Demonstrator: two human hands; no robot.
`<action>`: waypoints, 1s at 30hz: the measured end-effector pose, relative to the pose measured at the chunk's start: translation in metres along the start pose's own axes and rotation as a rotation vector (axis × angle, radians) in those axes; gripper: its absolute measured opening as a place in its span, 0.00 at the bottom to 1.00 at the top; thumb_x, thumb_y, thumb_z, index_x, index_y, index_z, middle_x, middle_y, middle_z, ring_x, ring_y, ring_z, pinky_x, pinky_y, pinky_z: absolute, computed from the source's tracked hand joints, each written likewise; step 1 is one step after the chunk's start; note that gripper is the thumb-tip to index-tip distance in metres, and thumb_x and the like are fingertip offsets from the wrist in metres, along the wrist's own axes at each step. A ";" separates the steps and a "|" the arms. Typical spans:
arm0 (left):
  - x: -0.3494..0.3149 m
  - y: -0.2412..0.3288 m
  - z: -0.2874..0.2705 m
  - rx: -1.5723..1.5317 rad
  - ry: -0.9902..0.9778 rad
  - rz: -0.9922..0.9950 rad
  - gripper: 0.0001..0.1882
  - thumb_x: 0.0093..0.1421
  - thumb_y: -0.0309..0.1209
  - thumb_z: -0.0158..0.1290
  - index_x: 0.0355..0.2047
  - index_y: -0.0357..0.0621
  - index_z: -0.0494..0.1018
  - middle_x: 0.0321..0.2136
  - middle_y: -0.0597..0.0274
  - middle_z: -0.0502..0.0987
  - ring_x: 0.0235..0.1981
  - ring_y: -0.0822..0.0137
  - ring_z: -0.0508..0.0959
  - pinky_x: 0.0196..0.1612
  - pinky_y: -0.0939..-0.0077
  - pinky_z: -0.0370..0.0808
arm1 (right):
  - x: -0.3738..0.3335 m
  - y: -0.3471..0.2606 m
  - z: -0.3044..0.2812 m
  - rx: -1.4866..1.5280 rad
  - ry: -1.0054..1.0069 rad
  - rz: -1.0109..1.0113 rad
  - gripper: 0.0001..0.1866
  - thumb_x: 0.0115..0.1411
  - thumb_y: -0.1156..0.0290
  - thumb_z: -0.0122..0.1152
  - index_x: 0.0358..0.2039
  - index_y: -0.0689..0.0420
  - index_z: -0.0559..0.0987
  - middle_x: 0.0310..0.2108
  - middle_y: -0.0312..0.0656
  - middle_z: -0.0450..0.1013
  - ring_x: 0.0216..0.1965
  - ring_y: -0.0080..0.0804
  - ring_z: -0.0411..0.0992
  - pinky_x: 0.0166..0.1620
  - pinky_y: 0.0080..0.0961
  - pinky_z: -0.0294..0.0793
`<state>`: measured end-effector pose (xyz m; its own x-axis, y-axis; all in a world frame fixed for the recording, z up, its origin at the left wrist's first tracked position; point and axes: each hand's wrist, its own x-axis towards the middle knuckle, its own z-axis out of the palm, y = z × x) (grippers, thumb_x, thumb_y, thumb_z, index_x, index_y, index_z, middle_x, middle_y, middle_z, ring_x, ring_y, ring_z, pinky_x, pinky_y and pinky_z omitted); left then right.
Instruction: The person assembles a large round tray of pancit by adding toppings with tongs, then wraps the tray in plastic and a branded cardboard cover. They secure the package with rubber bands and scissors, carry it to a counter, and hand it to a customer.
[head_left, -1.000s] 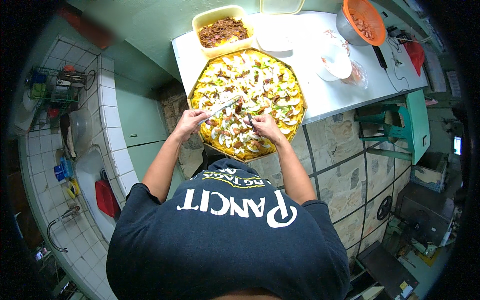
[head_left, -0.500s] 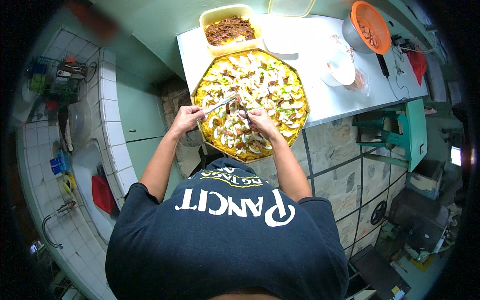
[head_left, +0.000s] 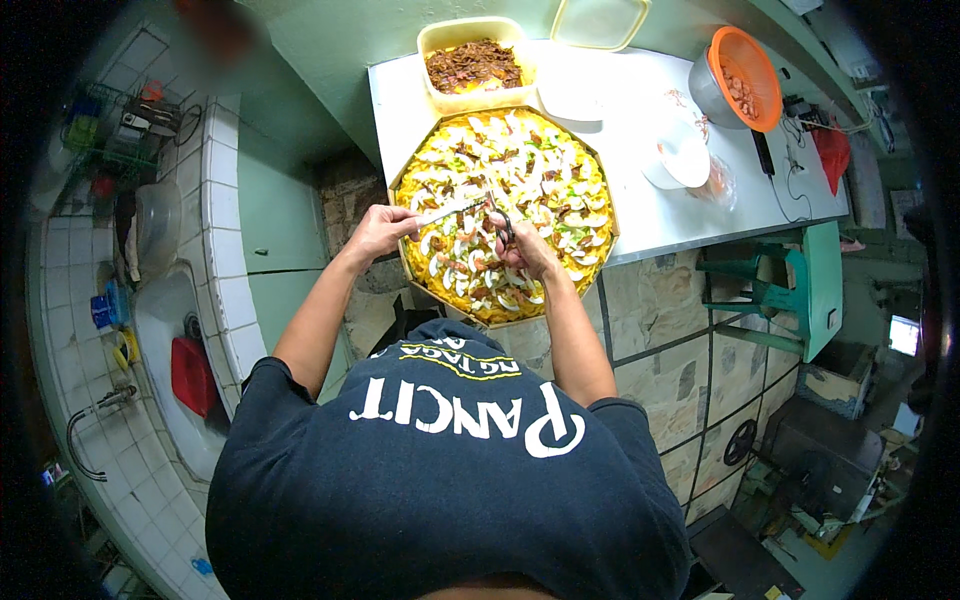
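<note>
Head view: a dark cloth T-shirt (head_left: 440, 490) fills the near part, hiding the floor close to the brown-rimmed octagonal tray (head_left: 611, 241) of egg-topped yellow noodles. Over the tray's left side, the left hand (head_left: 380, 232) pinches slim silvery metal tongs (head_left: 445, 212); over its middle, the right hand (head_left: 527, 252) grips black-handled scissors (head_left: 504, 226), fingers partly covering the loops. The tools' tips come together above the topping, too small to show whether they hold a piece. What supports the tray's near side, beyond the white worktop (head_left: 640, 225), is hidden. Behind the tray stands a cream rectangular plastic tub (head_left: 485, 101) of dark brown strips. Right of the tray are a white round bowl (head_left: 685, 167), bleached by glare, and, farther off, an orange plastic colander (head_left: 766, 92). Behind the tray, the upper edge cuts off a translucent square lid (head_left: 602, 44).
</note>
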<state>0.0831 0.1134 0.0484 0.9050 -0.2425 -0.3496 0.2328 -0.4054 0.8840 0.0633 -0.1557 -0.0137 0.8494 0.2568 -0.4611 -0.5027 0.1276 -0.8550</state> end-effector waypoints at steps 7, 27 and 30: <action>0.021 -0.032 -0.011 0.137 0.107 0.182 0.11 0.57 0.32 0.56 0.36 0.37 0.78 0.23 0.68 0.78 0.23 0.79 0.73 0.30 0.83 0.70 | 0.018 0.011 -0.003 -0.019 0.057 -0.094 0.13 0.55 0.57 0.64 0.21 0.50 0.77 0.10 0.26 0.62 0.09 0.13 0.55 0.13 0.16 0.46; -0.040 -0.038 -0.011 0.518 0.331 0.190 0.14 0.56 0.38 0.55 0.38 0.43 0.78 0.25 0.59 0.80 0.26 0.72 0.79 0.31 0.75 0.74 | -0.132 0.058 -0.122 0.289 0.142 -0.308 0.25 0.62 0.48 0.50 0.19 0.56 0.72 0.18 0.39 0.68 0.11 0.16 0.56 0.13 0.10 0.48; -0.043 -0.040 -0.017 0.597 0.330 0.132 0.15 0.55 0.39 0.55 0.37 0.42 0.79 0.24 0.59 0.80 0.26 0.72 0.79 0.31 0.75 0.73 | -0.137 0.059 -0.127 0.294 0.123 -0.340 0.24 0.61 0.48 0.52 0.18 0.56 0.73 0.18 0.39 0.69 0.11 0.16 0.56 0.13 0.10 0.48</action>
<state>0.0412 0.1550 0.0332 0.9952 -0.0808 -0.0551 -0.0364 -0.8292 0.5578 -0.0618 -0.3054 -0.0309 0.9778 0.0403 -0.2057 -0.2013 0.4554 -0.8672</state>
